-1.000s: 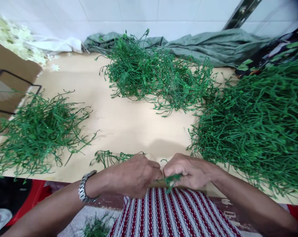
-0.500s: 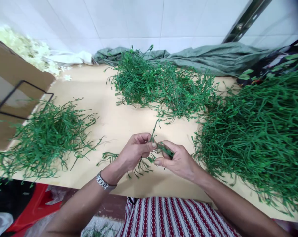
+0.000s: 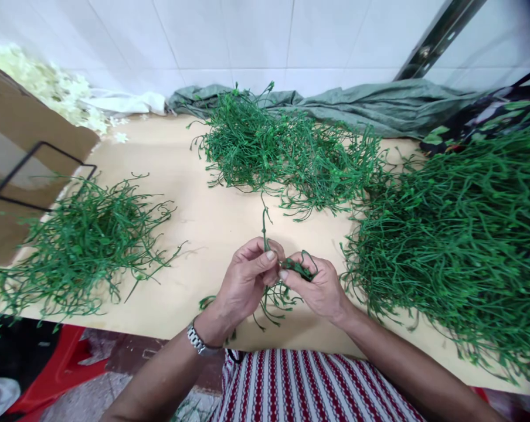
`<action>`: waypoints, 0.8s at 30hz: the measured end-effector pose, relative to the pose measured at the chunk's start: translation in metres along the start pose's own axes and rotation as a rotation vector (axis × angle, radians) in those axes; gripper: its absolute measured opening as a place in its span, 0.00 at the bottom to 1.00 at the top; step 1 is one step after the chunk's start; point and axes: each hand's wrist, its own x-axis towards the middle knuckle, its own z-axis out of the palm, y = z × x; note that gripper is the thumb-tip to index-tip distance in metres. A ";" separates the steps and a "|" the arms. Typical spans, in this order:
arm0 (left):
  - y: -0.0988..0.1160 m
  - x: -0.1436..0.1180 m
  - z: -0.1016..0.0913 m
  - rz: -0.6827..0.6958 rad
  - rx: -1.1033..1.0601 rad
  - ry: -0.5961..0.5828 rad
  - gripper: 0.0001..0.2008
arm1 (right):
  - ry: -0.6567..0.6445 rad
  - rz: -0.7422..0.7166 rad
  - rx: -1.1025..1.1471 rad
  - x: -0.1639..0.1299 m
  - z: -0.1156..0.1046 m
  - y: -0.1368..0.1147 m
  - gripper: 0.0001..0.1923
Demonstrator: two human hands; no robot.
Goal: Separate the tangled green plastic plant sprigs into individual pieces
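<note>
My left hand [image 3: 247,281] and my right hand [image 3: 320,287] meet over the near middle of a pale wooden table [image 3: 212,217]. Both pinch the same green plastic stem sprig [image 3: 265,231], whose tip sticks up between them while thin strands hang below the fingers. The right hand also grips a short bundle of green stems [image 3: 298,268]. A metal watch [image 3: 197,341] sits on my left wrist.
Piles of green plastic stems lie at the left [image 3: 80,240], at the back middle [image 3: 282,146] and, largest, at the right [image 3: 462,228]. A cardboard box [image 3: 14,158] stands far left, white flower bits [image 3: 49,88] behind it, a grey-green cloth [image 3: 379,105] along the tiled wall.
My hands have lifted from the table's near edge and moved forward over the table. The sprig between them has turned more upright, and my view has tilted down slightly.
</note>
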 end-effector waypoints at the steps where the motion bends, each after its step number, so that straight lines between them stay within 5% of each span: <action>1: -0.001 0.000 0.001 0.004 -0.018 0.004 0.08 | -0.006 -0.008 0.037 0.001 0.000 0.000 0.08; 10: 0.007 0.001 0.000 -0.194 -0.104 0.005 0.09 | -0.375 -0.023 0.250 0.004 -0.010 -0.006 0.08; 14: 0.026 0.005 -0.004 -0.053 -0.102 0.138 0.10 | -0.477 -0.129 0.042 -0.007 -0.033 -0.028 0.10; 16: 0.034 0.007 -0.004 -0.099 -0.004 0.160 0.06 | -0.375 -0.261 -0.146 -0.017 -0.054 -0.043 0.09; 19: 0.040 0.009 -0.003 -0.250 0.135 0.121 0.04 | -0.016 -0.349 -0.573 -0.042 -0.092 -0.067 0.07; 22: 0.042 0.011 -0.004 -0.280 0.195 0.118 0.04 | 0.498 -0.210 -1.154 -0.062 -0.132 -0.076 0.06; 24: 0.042 0.013 -0.006 -0.282 0.192 0.131 0.03 | 0.723 -0.040 -1.441 -0.064 -0.154 -0.064 0.09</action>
